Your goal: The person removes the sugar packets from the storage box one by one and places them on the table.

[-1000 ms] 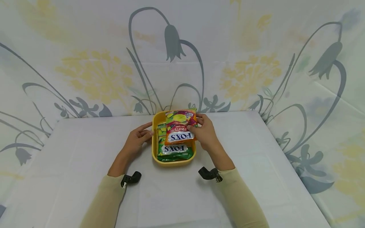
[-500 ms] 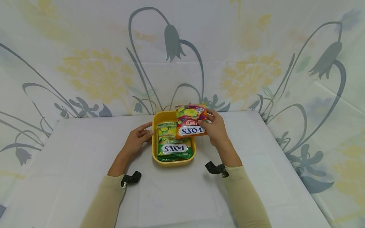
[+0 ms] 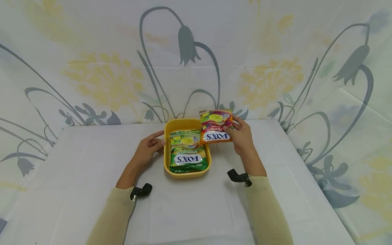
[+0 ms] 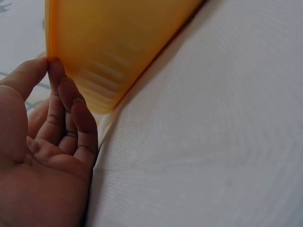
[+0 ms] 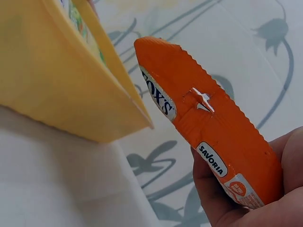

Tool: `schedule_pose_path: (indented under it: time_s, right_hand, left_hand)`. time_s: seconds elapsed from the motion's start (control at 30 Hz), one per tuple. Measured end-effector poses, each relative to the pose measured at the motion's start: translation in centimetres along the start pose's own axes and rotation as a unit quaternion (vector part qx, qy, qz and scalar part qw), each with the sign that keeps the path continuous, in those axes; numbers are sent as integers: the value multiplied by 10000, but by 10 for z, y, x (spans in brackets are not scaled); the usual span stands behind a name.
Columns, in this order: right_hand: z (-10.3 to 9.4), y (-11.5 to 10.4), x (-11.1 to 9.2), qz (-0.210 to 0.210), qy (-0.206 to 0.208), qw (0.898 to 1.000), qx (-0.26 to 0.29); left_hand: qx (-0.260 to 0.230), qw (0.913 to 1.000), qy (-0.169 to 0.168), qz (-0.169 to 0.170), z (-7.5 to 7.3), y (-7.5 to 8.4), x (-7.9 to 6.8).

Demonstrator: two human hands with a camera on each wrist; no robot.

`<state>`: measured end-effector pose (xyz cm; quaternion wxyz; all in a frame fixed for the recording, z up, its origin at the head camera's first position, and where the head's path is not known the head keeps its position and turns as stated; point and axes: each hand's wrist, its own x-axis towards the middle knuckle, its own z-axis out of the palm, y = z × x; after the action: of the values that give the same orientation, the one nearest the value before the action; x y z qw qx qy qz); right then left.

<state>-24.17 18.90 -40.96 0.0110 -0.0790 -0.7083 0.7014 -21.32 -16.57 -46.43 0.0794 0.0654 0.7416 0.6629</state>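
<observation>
My right hand [image 3: 244, 136] holds an orange-red candy bag [image 3: 215, 125], marked FOX'S Fruits, between thumb and fingers. The bag is raised at the far right corner of a yellow plastic tub [image 3: 181, 125] and overlaps its rim in the head view. From the right wrist view, the bag's orange bottom [image 5: 220, 127] appears apart from the tub wall [image 5: 61, 80]. A green FOX'S Spring Tea candy bag [image 3: 186, 150] lies inside the tub. My left hand [image 3: 146, 149] pinches the tub's left rim with thumb and forefinger, while its other fingertips [image 4: 85, 116] lie close to the outer wall [image 4: 113, 38].
The tub stands on a white-covered table [image 3: 196, 211], near its far edge. Behind the table hangs a flower-patterned cloth [image 3: 260, 51], which also spreads along both sides. A small black wrist camera [image 3: 141, 191] sits on the left sleeve, and another camera [image 3: 239, 177] on the right.
My right hand has carried the orange-red candy bag rightward and away from over the tub, uncovering more of the green bag. The left hand and the tub have stayed in place.
</observation>
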Motion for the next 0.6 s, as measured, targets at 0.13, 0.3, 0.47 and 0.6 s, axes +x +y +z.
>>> schedule_pose_path:
  time_s: [0.13, 0.3, 0.47, 0.6]
  right_hand:
    - [-9, 5, 6, 59, 31, 10000, 65]
    - [-22, 14, 13, 151, 53, 9989, 439]
    - [-31, 23, 20, 307, 180, 9976, 587]
    - [-35, 27, 23, 337, 150, 9971, 664]
  left_hand:
    - [17, 10000, -18, -31, 0, 4, -2]
    - [127, 9999, 66, -33, -1, -11, 7]
    - [103, 9998, 148, -3, -3, -23, 12]
    - [137, 9997, 214, 42, -2, -23, 11]
